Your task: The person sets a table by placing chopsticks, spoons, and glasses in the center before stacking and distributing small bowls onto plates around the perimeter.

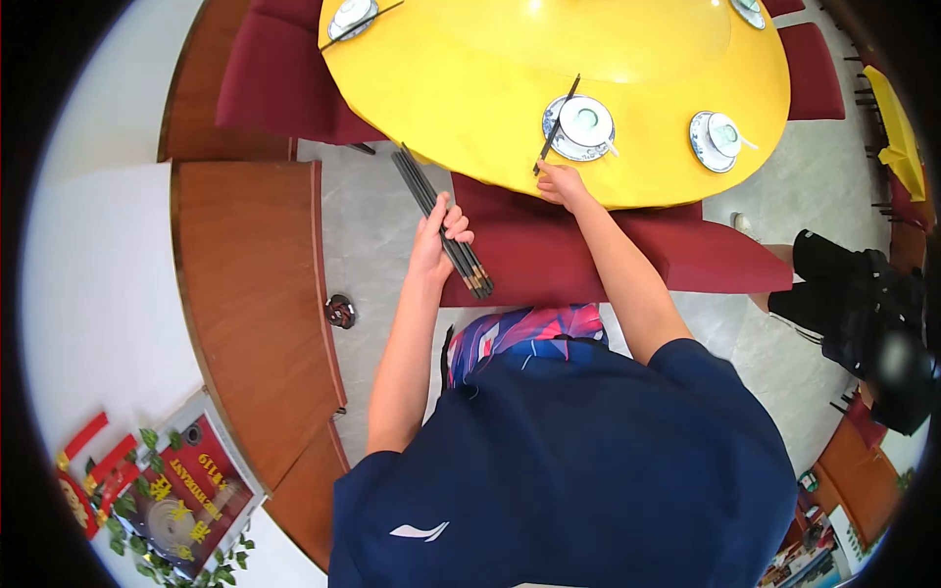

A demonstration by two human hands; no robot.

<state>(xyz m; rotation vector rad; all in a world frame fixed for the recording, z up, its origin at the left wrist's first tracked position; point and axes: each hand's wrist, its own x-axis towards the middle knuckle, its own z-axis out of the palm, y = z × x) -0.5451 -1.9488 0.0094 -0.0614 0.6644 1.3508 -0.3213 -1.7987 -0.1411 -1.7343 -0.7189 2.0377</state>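
Note:
A bundle of several dark chopsticks (416, 180) with gold-banded ends is wrapped in the fingers of my left hand (439, 235), just off the table's near edge. My right hand (563, 186) reaches over that edge, its fingers closed on the near end of a pair of dark chopsticks (556, 127). This pair slants across the left side of a blue-patterned plate (566, 148). On the plate stands a white bowl (588, 116) with something pale green inside, and a white spoon (613, 148) sticks out at its right.
The round table has a yellow cloth (461, 108). Another place setting (715, 141) lies to the right, and one with chopsticks (351, 18) at the far left. Red chairs (588, 240) stand between me and the table. A person in black (843, 294) is at the right; brown cabinets (250, 294) line the left.

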